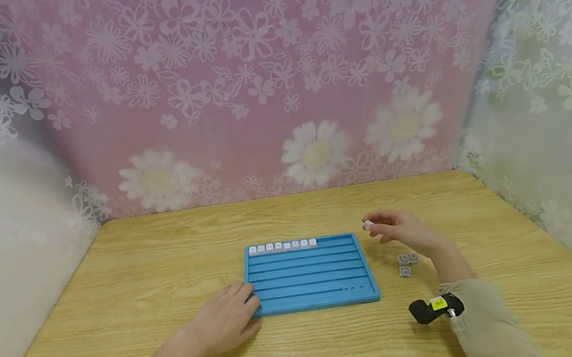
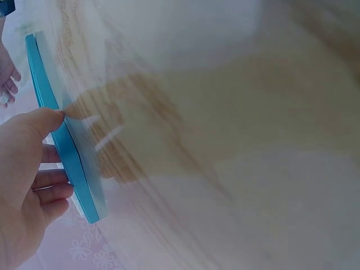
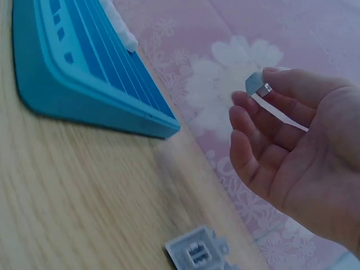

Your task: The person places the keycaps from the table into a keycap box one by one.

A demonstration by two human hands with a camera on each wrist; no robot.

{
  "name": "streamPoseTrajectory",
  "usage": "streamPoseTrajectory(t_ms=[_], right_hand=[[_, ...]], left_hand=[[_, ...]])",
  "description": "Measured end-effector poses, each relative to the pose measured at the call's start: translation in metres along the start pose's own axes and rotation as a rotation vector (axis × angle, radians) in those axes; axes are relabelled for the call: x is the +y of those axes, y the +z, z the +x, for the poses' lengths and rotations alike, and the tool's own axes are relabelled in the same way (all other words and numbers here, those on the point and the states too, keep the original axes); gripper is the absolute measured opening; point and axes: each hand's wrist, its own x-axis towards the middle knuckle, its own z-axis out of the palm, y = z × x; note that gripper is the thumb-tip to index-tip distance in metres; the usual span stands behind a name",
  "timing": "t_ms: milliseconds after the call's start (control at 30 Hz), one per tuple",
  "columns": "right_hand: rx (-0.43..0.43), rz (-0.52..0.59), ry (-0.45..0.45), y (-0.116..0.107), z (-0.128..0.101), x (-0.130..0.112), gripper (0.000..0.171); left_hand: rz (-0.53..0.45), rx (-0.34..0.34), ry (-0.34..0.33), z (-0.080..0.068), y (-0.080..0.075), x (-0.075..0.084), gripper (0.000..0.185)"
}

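The right hand [image 1: 403, 229] is hovering above the wooden table [image 1: 164, 250], just to the right of the blue tray [image 1: 312, 287], and it is pinching a small white keycap [image 1: 368, 225] between the thumb and the fingertips [image 3: 247, 107]. In the right wrist view the keycap [image 3: 257, 83] is sitting at the very tip of the hand [image 3: 298, 152], clamped between the thumb and the index finger, with the other fingers curling loosely below it. The keycap is being held clear of the table and apart from the tray, near the tray's upper right corner.

The left hand [image 1: 226, 318] is resting on the table at the tray's lower left corner, with its fingers lying relaxed against the tray's left edge. In the left wrist view the thumb [image 2: 42, 121] is touching the rim of the tray [image 2: 67, 152], and the fingers are lying on the other side of it.

A row of white keycaps [image 1: 281, 246] is sitting in the top groove of the tray, filling its left part. Three loose keycaps [image 1: 406, 263] are lying on the table below the right hand, well right of the tray; one of them [image 3: 197, 253] is showing its hollow underside.
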Motion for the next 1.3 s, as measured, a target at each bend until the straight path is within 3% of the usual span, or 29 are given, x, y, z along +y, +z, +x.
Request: streamPoseTrajectory(t_ms=[400, 767, 1300], right_hand=[[-0.019, 0.237, -0.057, 0.012, 0.014, -0.002, 0.036], [-0.071, 0.259, -0.018, 0.026, 0.021, -0.008, 0.04], [0.0, 0.293, -0.001, 0.042, 0.029, -0.005, 0.047]], left_hand=[[-0.013, -0.012, -0.008, 0.0, -0.003, 0.001, 0.029], [-0.023, -0.02, -0.013, 0.0, -0.001, 0.0, 0.028], [-0.018, 0.012, 0.0, 0.0, -0.003, 0.001, 0.026]])
